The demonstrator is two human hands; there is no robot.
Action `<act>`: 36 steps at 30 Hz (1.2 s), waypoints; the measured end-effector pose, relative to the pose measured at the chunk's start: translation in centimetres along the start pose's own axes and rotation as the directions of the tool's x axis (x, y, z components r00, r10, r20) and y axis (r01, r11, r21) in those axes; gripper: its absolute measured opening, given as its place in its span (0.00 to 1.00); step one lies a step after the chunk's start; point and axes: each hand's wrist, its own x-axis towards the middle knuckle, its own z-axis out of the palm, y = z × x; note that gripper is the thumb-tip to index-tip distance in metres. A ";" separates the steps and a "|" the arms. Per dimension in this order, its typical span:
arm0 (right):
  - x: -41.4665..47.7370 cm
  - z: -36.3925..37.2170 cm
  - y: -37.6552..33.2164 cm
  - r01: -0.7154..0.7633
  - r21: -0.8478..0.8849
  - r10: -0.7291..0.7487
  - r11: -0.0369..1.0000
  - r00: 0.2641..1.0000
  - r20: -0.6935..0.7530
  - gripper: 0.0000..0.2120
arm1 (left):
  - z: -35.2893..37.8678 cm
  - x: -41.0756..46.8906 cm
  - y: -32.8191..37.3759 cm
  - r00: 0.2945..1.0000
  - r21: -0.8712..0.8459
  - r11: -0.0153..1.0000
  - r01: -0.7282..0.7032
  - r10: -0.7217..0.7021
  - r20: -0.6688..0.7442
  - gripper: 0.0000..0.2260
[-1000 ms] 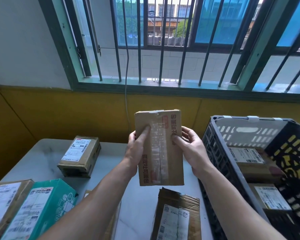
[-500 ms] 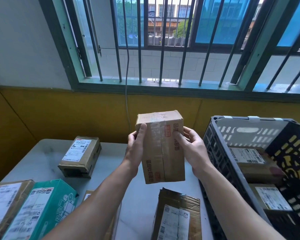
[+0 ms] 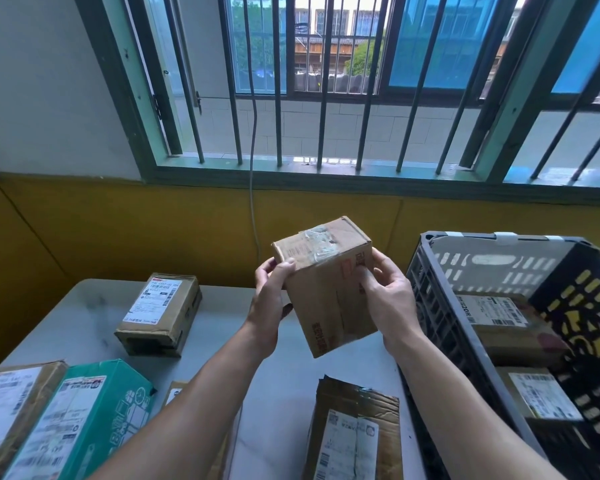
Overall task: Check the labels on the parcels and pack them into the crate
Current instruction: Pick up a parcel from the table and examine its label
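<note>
**A:** Station layout?

**B:** Grey table point(image 3: 84, 323) under a barred window point(image 3: 326, 98), with a yellow wall point(image 3: 118, 230) below the sill.

**A:** Hand status?

**B:** The left hand point(image 3: 271, 299) grips the box point(image 3: 329, 299) at its upper left edge, thumb on the near face. The right hand point(image 3: 388, 299) holds the opposite side, fingers curled round the right edge. The box is in the air above the table, tilted, taped top face toward the camera, just left of the crate point(image 3: 499, 237).

**A:** Handling properties?

**B:** Assessment only: small, stiff cardboard and probably light, since a fingertip hold carries it. The tape looks glossy and may be slick. Take hold on bare cardboard at the side faces, not on the taped strip. No white label shows on the visible faces, so it may sit on a hidden one and the box may need turning.

**A:** Surroundings?

**B:** The crate, at right, contains a near parcel point(image 3: 541, 396) and a far parcel point(image 3: 492, 313), both labelled. On the table, a torn parcel point(image 3: 354, 434) lies below the box and a brown parcel point(image 3: 160, 313) sits to the left. A teal carton point(image 3: 80, 417) is at the near left edge.
</note>
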 end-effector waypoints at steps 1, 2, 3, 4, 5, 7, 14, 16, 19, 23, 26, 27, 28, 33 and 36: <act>0.1 0.0 0.0 -0.006 -0.005 0.006 1.000 1.000 -0.021 0.16 | 0.0 0.0 0.0 1.000 -0.012 1.000 0.005 -0.005 -0.014 0.34; 0.2 -0.1 0.0 -0.014 0.000 0.014 1.000 0.999 -0.032 0.15 | -0.1 0.0 -0.1 1.000 -0.024 1.000 0.011 -0.011 -0.028 0.32; 0.2 -0.1 -0.1 -0.022 0.010 0.023 1.000 0.999 -0.034 0.14 | -0.1 0.0 -0.1 0.999 -0.030 0.999 0.013 -0.014 -0.040 0.30; 0.2 -0.2 -0.1 -0.027 0.020 0.028 0.999 0.999 -0.030 0.14 | -0.1 0.0 -0.2 0.999 -0.027 1.000 0.013 -0.014 -0.046 0.29; 0.2 -0.2 -0.1 -0.029 0.027 0.030 0.999 0.999 -0.023 0.14 | -0.1 0.0 -0.2 0.999 -0.019 1.000 0.010 -0.011 -0.046 0.30; 0.3 -0.1 0.0 -0.038 0.041 0.038 0.998 0.999 -0.003 0.18 | 0.0 -0.1 -0.2 1.000 -0.005 1.000 -0.006 0.006 -0.030 0.31; 0.2 0.4 0.3 -0.049 0.073 0.042 0.996 0.995 0.095 0.26 | 0.0 -0.2 -0.8 1.000 0.043 0.999 0.000 0.000 0.010 0.21; 0.1 0.6 0.3 -0.039 0.095 0.030 0.995 0.995 0.093 0.25 | 0.1 -0.3 -1.2 1.000 0.017 1.000 -0.001 0.001 -0.017 0.17; 0.1 0.8 0.3 -0.028 0.083 0.020 0.996 0.995 0.094 0.27 | 0.3 -0.6 -1.4 1.000 0.007 1.000 -0.025 0.025 -0.004 0.20; 0.4 0.7 0.5 0.000 0.050 -0.005 0.999 0.995 0.104 0.28 | 0.5 -1.0 -1.1 0.999 0.035 0.999 -0.022 0.020 0.044 0.15; 0.4 0.8 0.7 -0.010 0.056 0.002 0.998 0.992 0.129 0.28 | 0.7 -1.2 -1.0 1.000 0.028 0.999 -0.017 0.016 0.022 0.10; 0.4 0.9 0.8 -0.020 0.069 0.011 0.997 0.991 0.133 0.29 | 0.8 -1.3 -1.0 1.000 0.027 1.000 -0.013 0.013 0.017 0.09; 0.3 0.9 0.9 -0.025 0.077 0.014 0.997 0.991 0.135 0.29 | 0.8 -1.3 -1.1 1.000 0.033 0.999 -0.006 0.006 0.014 0.09; 0.1 1.0 1.2 -0.012 0.070 0.002 0.997 0.989 0.145 0.35 | 0.9 -1.1 -1.5 1.000 0.061 0.998 -0.002 0.002 0.005 0.12; 0.2 0.7 1.3 -0.016 0.077 0.002 0.997 0.985 0.175 0.34 | 0.9 -1.0 -1.5 0.999 0.073 0.997 -0.035 0.033 0.022 0.21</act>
